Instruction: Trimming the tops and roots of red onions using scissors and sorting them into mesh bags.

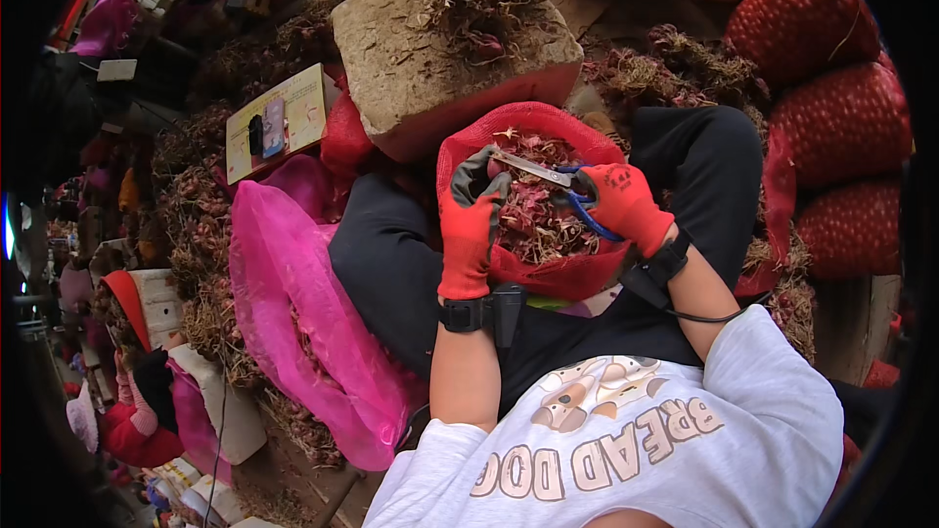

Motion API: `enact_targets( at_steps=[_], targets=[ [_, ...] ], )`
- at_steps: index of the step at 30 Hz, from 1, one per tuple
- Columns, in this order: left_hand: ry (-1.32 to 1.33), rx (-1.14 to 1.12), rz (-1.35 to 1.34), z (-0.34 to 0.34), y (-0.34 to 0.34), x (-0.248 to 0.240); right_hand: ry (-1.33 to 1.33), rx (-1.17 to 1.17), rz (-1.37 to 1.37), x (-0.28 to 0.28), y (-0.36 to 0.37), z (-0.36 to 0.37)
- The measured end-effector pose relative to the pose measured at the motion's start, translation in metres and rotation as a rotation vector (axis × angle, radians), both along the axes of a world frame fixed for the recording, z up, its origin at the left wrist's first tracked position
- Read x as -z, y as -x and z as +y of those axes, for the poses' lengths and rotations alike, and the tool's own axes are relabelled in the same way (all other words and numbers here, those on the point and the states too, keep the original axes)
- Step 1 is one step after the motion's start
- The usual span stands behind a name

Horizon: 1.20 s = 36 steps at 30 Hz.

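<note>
My left hand (pixel 469 235), in a red glove with a dark palm, is closed with its fingertips pinching a small reddish shallot (pixel 495 167). Scissors (pixel 536 170) with blue handles are gripped in my gloved right hand (pixel 626 207). Their blades point left, and the tips reach the shallot. Both hands are over a red mesh bag (pixel 465 140), which stands with its mouth wide between my legs. Inside lie purple-red skins and dry trimmings (pixel 538 230).
Ahead is a pale foam block (pixel 396 64) bearing a bunch of shallots (pixel 489 0). A pink mesh bag (pixel 293 332) lies left of my leg, near a board (pixel 240 147) with a phone (pixel 274 125). Full red sacks (pixel 841 117) are stacked at right. Another person (pixel 137 425) is at far left.
</note>
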<state>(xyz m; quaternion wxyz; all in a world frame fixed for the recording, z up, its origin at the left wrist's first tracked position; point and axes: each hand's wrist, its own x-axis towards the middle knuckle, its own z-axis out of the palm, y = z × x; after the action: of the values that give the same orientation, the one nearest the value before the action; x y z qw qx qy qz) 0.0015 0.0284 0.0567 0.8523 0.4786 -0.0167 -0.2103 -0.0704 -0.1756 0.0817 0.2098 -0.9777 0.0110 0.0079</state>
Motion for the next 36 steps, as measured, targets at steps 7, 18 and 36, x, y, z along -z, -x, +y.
enact_targets(
  at_steps=[7, 18, 36],
  targets=[
    [-0.04, -0.055, -0.049, 0.0, 0.001, -0.007, -0.249, 0.148, 0.214, -0.005, -0.004, 0.001],
    [-0.313, -0.19, -0.345, -0.012, 0.005, -0.009, -0.208, 0.035, 0.038, 0.005, 0.007, 0.009],
    [0.363, 0.057, 0.274, 0.004, -0.001, -0.009, -0.253, 0.053, -0.034, 0.001, 0.002, 0.002]
  ],
)
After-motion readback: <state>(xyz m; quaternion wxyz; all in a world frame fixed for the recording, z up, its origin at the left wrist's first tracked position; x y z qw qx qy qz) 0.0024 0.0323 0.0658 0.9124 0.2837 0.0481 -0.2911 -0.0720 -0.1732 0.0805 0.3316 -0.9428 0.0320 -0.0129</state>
